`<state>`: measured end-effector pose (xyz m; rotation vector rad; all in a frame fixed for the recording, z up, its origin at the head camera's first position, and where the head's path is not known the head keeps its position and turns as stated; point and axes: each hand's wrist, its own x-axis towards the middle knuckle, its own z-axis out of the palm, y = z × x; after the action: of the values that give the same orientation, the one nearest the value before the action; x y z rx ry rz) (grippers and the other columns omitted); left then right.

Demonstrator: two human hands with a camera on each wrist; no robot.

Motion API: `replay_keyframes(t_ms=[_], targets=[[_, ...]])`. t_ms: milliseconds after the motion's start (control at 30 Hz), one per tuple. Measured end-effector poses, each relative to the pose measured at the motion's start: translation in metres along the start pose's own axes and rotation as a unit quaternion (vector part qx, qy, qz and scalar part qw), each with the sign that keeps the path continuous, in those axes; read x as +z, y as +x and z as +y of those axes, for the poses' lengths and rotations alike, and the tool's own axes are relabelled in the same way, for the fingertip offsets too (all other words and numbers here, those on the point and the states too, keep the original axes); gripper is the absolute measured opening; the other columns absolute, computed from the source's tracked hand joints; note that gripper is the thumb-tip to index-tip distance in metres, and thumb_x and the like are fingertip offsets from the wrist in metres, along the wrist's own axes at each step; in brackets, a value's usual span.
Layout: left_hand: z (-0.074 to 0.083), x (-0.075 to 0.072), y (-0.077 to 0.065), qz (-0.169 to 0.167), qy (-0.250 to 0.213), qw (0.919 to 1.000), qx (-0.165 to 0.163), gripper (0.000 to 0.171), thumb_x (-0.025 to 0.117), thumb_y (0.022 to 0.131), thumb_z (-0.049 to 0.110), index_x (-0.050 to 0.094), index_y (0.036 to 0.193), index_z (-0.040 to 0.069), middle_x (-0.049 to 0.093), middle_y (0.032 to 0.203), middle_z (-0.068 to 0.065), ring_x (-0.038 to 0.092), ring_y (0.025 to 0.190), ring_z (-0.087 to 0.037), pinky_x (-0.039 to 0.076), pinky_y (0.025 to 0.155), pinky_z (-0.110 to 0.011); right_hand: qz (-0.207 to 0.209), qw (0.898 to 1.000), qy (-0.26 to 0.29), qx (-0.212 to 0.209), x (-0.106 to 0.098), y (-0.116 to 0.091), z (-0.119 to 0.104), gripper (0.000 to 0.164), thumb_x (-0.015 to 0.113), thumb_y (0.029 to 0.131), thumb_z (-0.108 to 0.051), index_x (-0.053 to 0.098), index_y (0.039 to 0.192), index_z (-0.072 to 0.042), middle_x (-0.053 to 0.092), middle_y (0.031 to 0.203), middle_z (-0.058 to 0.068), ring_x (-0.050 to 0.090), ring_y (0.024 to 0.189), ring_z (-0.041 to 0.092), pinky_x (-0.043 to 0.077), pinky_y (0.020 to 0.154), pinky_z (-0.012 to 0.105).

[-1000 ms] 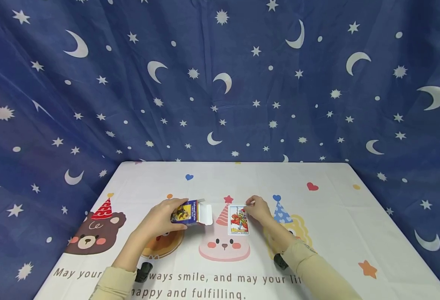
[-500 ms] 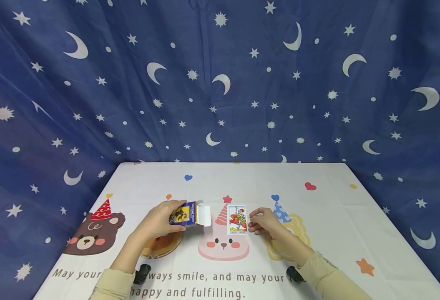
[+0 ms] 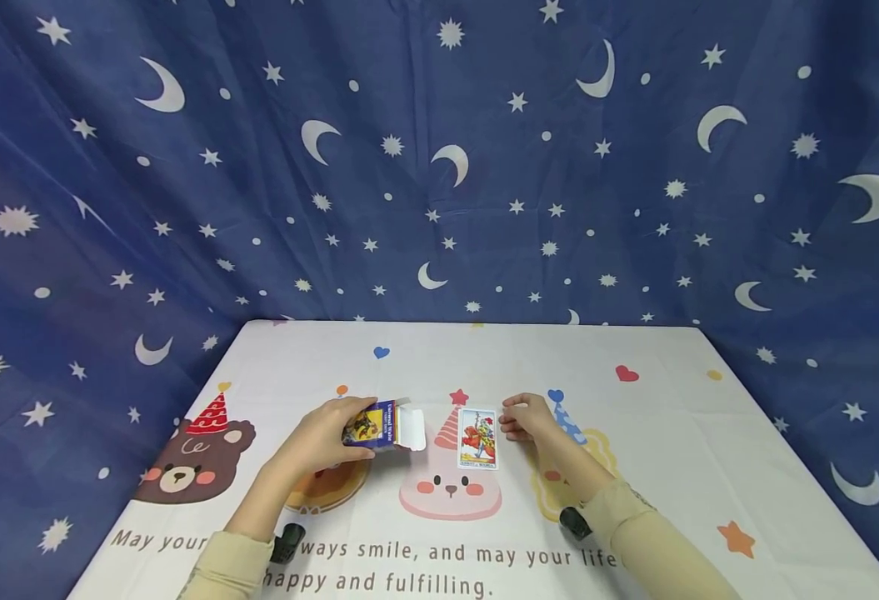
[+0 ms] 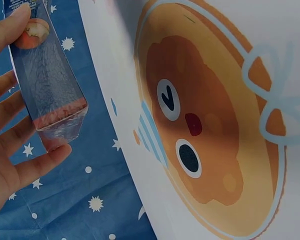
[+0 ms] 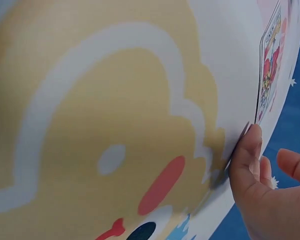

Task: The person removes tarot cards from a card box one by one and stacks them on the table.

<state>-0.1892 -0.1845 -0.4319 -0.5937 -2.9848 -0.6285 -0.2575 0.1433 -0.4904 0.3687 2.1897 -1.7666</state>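
Note:
A blue-and-yellow tarot card box (image 3: 367, 425) lies on its side in the grip of my left hand (image 3: 322, 437), thumb on the near side and fingers on the far side. Its white end flap (image 3: 412, 430) hangs open toward the right. In the left wrist view the box's side (image 4: 49, 75) shows clear film crumpled at its end. To the right, a tarot card (image 3: 477, 438) rests face up on the table, picturing a figure in red. Just beside its right edge is my right hand (image 3: 529, 417), fingers loosely bent and holding nothing; the right wrist view shows the thumb (image 5: 247, 155) close to the card.
A white tablecloth (image 3: 664, 467) with printed cartoon faces and brown lettering covers the table. Behind it and along both sides hangs a dark blue curtain (image 3: 379, 217) with moons and stars. Black wrist cameras (image 3: 287, 543) sit under both forearms.
My right hand has left the card's upper right edge, drawn back to the right and toward me, then moved slightly away again. The left hand and box have stayed put.

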Motion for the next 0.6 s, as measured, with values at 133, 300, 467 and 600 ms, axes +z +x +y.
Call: replay_keyframes(t_ms=[133,300,467,600], targets=[[0.0004,0.0010,0.0007,-0.003,-0.003,1.0000,-0.007,0.076,0.084,0.068,0.030,0.052,0.134,0.010,0.057,0.131,-0.012,0.053,0.121,-0.031,0.044,0.101,-0.051,0.002,1.000,-0.008,0.001,0.0012,0.0021,-0.0046,0.026,0.049,0.092,-0.003,0.051,0.116,0.006,0.064,0.074,0.006,0.058,0.055,0.008,0.053,0.051,0.020],[-0.0013,0.0020,0.0011,0.002,0.001,1.0000,-0.009,0.076,0.084,0.068,0.030,0.052,0.134,0.011,0.057,0.132,-0.012,0.053,0.121,-0.031,0.044,0.102,-0.051,0.005,1.000,-0.013,0.000,0.0030,0.0011,-0.0070,0.026,0.049,0.091,-0.003,0.051,0.115,0.005,0.063,0.074,0.006,0.057,0.055,0.008,0.052,0.051,0.019],[-0.0021,0.0023,0.0013,-0.001,0.001,1.0000,-0.009,0.076,0.084,0.068,0.031,0.052,0.134,0.010,0.057,0.132,-0.012,0.053,0.121,-0.032,0.044,0.101,-0.052,0.002,1.000,-0.018,-0.001,0.0047,0.0018,-0.0055,0.026,0.050,0.089,-0.001,0.052,0.114,0.005,0.063,0.074,0.006,0.056,0.055,0.008,0.052,0.052,0.019],[-0.0018,0.0029,0.0012,-0.001,-0.002,0.9999,-0.011,0.076,0.084,0.068,0.031,0.052,0.134,0.011,0.057,0.132,-0.012,0.053,0.121,-0.032,0.044,0.101,-0.052,0.001,1.000,-0.018,-0.002,0.0062,0.0026,-0.0056,0.025,0.052,0.089,-0.002,0.053,0.113,0.004,0.063,0.074,0.005,0.055,0.055,0.008,0.052,0.051,0.019]])
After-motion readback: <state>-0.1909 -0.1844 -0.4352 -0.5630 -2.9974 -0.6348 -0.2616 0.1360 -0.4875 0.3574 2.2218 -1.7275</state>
